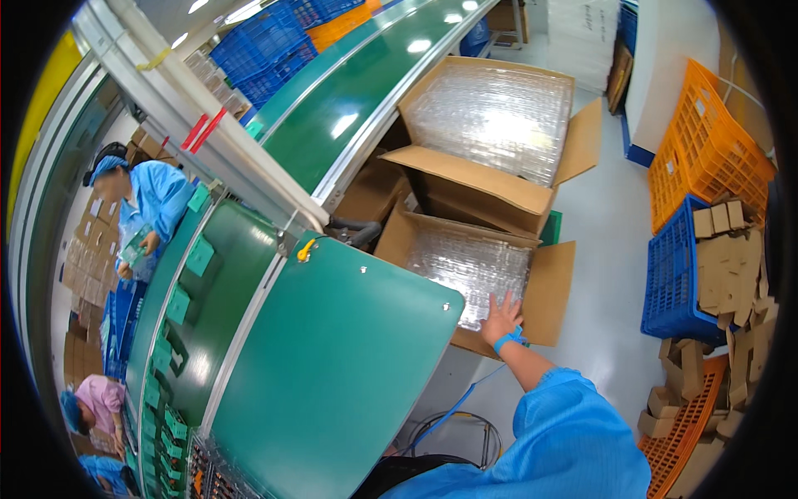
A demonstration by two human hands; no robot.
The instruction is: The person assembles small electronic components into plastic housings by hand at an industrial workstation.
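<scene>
My right hand (501, 319) reaches over the near right corner of an open cardboard box (550, 299), its fingers spread and nothing seen held in it. Beneath the fingers lies shiny clear plastic packing (465, 262) that fills the box. A blue wrist strap (509, 338) circles my right wrist, and its blue cord (453, 409) runs down to the left. Just beyond stands a second open cardboard box (577, 137), filled to the top with the same kind of clear plastic (490, 112). My left hand is out of the picture.
A green tabletop (341, 366) lies at my left, beside a green conveyor (218, 308) carrying small green holders. Another conveyor (332, 125) runs behind. Orange crates (694, 158) and a blue crate (672, 270) of folded cardboard stand right. Co-workers (158, 195) work at far left.
</scene>
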